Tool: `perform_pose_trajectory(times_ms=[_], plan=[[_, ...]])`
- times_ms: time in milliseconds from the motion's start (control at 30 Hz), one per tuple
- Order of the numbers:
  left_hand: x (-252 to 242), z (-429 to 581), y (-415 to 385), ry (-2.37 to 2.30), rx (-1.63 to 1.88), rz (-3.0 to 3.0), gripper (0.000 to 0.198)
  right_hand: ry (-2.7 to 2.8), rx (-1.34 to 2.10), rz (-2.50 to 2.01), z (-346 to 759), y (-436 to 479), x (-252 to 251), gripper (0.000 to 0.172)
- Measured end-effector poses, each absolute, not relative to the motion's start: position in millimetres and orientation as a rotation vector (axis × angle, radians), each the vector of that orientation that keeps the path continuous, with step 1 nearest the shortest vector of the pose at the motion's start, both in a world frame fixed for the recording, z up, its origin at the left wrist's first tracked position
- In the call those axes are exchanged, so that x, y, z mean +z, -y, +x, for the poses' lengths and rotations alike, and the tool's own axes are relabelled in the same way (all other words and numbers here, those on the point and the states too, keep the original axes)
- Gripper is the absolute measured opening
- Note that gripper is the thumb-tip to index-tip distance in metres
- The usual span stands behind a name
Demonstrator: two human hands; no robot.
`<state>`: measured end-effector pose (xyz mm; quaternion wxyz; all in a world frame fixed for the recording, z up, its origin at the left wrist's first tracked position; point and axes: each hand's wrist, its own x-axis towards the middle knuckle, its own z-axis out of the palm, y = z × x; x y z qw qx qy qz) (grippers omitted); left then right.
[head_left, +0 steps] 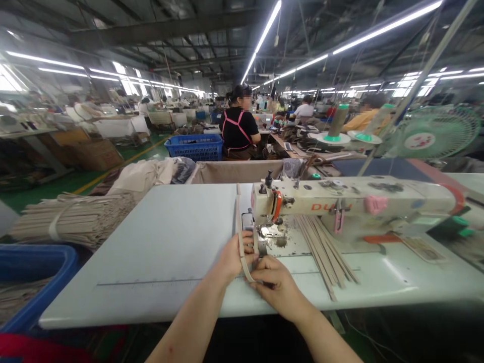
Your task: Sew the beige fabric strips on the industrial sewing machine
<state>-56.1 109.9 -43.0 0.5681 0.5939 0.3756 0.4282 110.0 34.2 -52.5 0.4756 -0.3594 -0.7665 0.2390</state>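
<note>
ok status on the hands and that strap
Both shut on beige strap: left hand, right hand. Strap runs past sewing machine. Pile of loose strips right, untouched.

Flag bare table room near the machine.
Free: the tabletop left of the strap, to its left edge. Crowded: where left hand and right hand grip the strap, and the loose strips under the sewing machine.

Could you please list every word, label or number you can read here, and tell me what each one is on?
"DU": red letters on the sewing machine arm; the rest of the word is covered by a pink part and unclear.
Fan hub label: red marks, too blurred to read.
Strap: no text seen.
</note>
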Motion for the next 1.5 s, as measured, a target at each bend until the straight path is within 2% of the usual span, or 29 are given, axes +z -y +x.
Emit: perform_pose_trajectory(times_ms=[633, 1267, 1500], plan=[[-43.2, -55.1, -108.9, -0.866, 1.058, 1.418, 0.064, 1.883, 0.541, -0.893, 110.3, -33.1, -58.2, 0.023], [-42.7, -55.6, -107.4, -0.892, 1.089, 1.497, 0.062, 1.867, 0.504, -0.887, 108.5, -32.6, -56.1, 0.021], [-47.2, -53.0, -111.2, -1.018, 1.044, 1.316, 0.040, 1.864, 0.465, -0.852, 108.8, -26.8, -53.0, 0.019]])
